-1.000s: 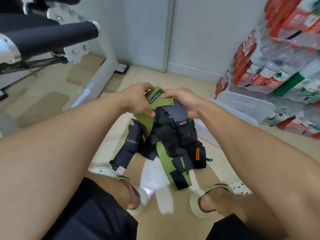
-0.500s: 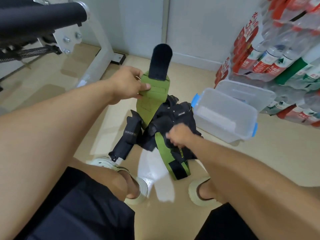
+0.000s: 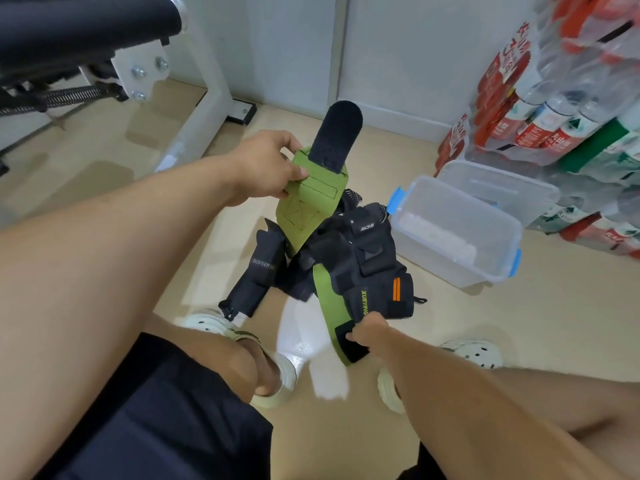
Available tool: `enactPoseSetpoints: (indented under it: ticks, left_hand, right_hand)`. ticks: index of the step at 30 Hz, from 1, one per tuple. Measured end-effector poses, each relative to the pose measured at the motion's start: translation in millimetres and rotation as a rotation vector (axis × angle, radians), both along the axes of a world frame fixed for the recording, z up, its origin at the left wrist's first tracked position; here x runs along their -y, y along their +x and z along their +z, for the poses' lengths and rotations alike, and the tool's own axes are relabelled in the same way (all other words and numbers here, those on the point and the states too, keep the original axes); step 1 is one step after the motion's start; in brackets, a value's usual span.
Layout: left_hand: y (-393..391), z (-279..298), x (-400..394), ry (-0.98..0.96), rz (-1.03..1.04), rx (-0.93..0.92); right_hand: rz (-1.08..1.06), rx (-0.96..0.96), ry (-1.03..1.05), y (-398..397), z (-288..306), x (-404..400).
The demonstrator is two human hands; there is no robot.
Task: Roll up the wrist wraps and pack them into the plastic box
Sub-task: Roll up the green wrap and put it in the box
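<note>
Head cam: green wrap stretched out between both my hands

Left hand pinches the top end up high, black velcro tab sticking up past my fingers. Right hand grips the bottom end, down by my shoe. The middle runs through the pile of black wraps on the floor (total mess). Plastic box sits open just right of the pile, nothing packed in it.

Wrist wraps heaped beside an open plastic box

A green wrist wrap with a black tab end was stretched unrolled, one end raised, the other low on the floor; the black wrist wraps lay tangled just left of the clear, blue-latched plastic box, which stood empty.
</note>
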State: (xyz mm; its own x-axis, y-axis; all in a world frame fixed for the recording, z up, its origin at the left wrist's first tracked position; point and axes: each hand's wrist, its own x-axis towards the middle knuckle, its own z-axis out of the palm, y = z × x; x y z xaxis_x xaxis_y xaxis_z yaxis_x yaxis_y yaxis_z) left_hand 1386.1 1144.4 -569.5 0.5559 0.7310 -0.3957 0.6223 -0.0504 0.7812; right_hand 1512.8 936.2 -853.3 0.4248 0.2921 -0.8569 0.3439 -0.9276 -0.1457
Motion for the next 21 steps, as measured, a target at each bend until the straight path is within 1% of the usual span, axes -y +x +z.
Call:
enactPoseSetpoints:
  ticks: [2,3,4,5,6,8,10,13,16,18,19,21]
  left_hand:
    - [2.3,1.7,2.1,0.023,-0.043,-0.019]
    - [3.4,2.8,3.6,0.040,-0.060,-0.033]
    - [4.3,4.7,5.8,0.060,-0.071,-0.044]
    - [4.9,6.6,7.2,0.079,-0.077,-0.047]
    - [5.4,7.9,8.1,0.097,-0.076,-0.045]
    - [6.1,10.6,10.1,0.138,-0.069,-0.043]
    - [7.5,13.0,11.8,0.157,-0.064,-0.040]
    - [9.2,16.2,13.8,0.165,-0.043,0.001]
    - [9.8,23.6,15.1,0.226,0.013,0.076]
    - [9.0,29.7,14.1,0.237,0.084,0.164]
    - [8.0,32.8,14.1,0.218,0.118,0.212]
    - [5.0,38.7,16.3,0.158,0.145,0.294]
  right_hand:
    - [0.117,0.009,0.073,4.4,16.9,-11.4]
    - [0.110,-0.002,0.145,9.1,30.3,-19.9]
    - [0.151,-0.023,0.191,13.9,49.4,-27.2]
    - [0.126,-0.073,0.226,22.0,63.5,-36.4]
    - [0.172,-0.095,0.269,31.3,80.5,-45.1]
    - [0.287,-0.100,0.354,52.3,124.2,-59.5]
    - [0.344,-0.152,0.431,69.8,171.2,-75.5]
    - [0.358,-0.206,0.544,85.4,248.3,-93.7]
    - [0.412,-0.186,0.618,92.1,316.3,-95.6]
    - [0.392,-0.147,0.722,93.3,343.8,-90.5]
    - [0.328,-0.131,0.820,92.5,350.3,-87.3]
    - [0.119,-0.113,1.026,89.1,353.8,-81.4]
